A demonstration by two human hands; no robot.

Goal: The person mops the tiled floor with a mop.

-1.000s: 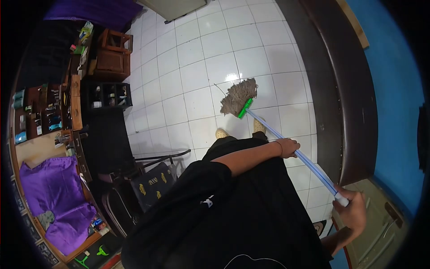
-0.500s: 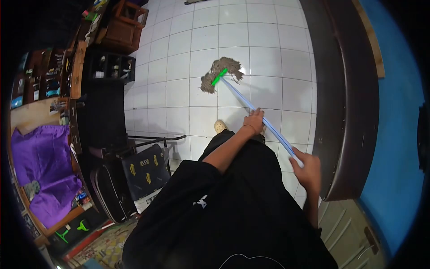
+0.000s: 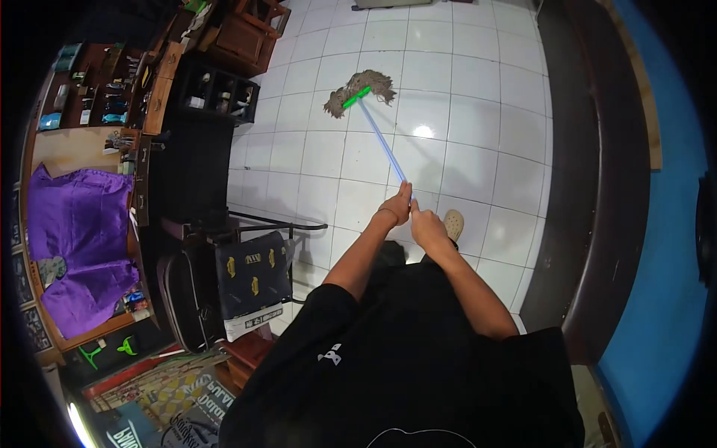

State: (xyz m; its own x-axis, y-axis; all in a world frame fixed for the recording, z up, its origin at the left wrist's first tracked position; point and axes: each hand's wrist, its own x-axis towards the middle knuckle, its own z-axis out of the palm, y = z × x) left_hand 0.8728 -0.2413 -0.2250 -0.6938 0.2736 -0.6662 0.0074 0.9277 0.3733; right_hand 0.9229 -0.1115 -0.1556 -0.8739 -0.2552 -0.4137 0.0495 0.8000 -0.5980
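A mop (image 3: 383,145) with a pale blue handle, a green clamp and grey-brown strands reaches forward from my body. Its strands lie spread on the white tiles ahead, and the handle slants back up toward me. My left hand (image 3: 396,206) is wrapped around the upper part of the handle. Close behind it, almost touching, my right hand (image 3: 427,227) is closed on the handle's near end, which its fingers hide.
White floor tiles (image 3: 478,134) stretch ahead. Along the right runs a dark brown padded bench (image 3: 605,172) by a blue wall. At left stand a chair (image 3: 254,272) with a metal armrest, a black shelf unit (image 3: 220,97) and a counter with purple cloth (image 3: 78,216).
The mop head has moved forward and slightly left across the tiles. My right hand has come in beside my left, and the handle now points more straight ahead. A foot has stepped forward at right.
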